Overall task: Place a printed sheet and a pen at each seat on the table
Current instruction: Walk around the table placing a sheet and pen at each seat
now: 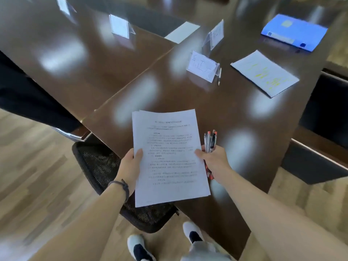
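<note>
Two white-and-black shoes (139,247) are seen at the bottom of the view, on the wood floor just short of the dark table (188,95). Above them a stack of printed sheets (169,157) is held over the table's near corner. The left hand (130,166) is closed on the stack's left edge, thumb on top. The right hand (214,159) is wrapped around a bundle of pens (211,142), its thumb pressed on the stack's right edge.

Taken from the name card (203,66) near the table's middle, one pen (219,76) lies just to its right, and a sheet with yellow marks (263,72) lies further right; that seat is judged already served. Behind the card a second card stand (214,36) is seen, with a blue folder (293,32) beyond to the right. To the card's far left two more stands (120,26) are set on bare wood, with no sheet or pen beside them. Most of the task is therefore judged still to be done.

A mesh chair (105,166) is tucked at the table's near corner, left of the stack, so room at that edge is tight. Open tabletop lies between the stack and the name card.
</note>
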